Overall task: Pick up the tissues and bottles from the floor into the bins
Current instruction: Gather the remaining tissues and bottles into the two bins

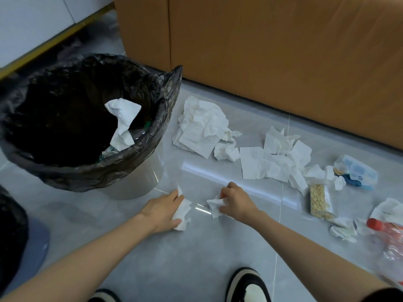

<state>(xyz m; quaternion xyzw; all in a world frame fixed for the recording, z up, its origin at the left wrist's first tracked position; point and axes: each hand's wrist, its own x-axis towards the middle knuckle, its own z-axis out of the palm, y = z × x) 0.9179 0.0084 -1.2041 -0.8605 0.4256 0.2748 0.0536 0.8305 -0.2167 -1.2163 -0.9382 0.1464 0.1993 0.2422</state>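
My left hand (pixel 166 209) grips a crumpled white tissue (pixel 184 211) low on the grey floor, just right of the bin. My right hand (pixel 236 201) pinches a second crumpled tissue (pixel 214 205) beside it. The bin (pixel 139 179) has a black bag liner (pixel 82 171) and holds a white tissue (pixel 123 120). Several more tissues lie spread on the floor: a big heap (pixel 200 125) and flatter sheets (pixel 268 164). A clear bottle with a red cap (pixel 390 236) lies at the right edge.
A brown cabinet (pixel 283 51) runs along the back. A second black-lined bin (pixel 11 236) shows at the left edge. A clear packet of grains (pixel 319 200) and a blue-white wrapper (pixel 357 174) lie among the tissues. My shoes (pixel 247 284) stand at the bottom.
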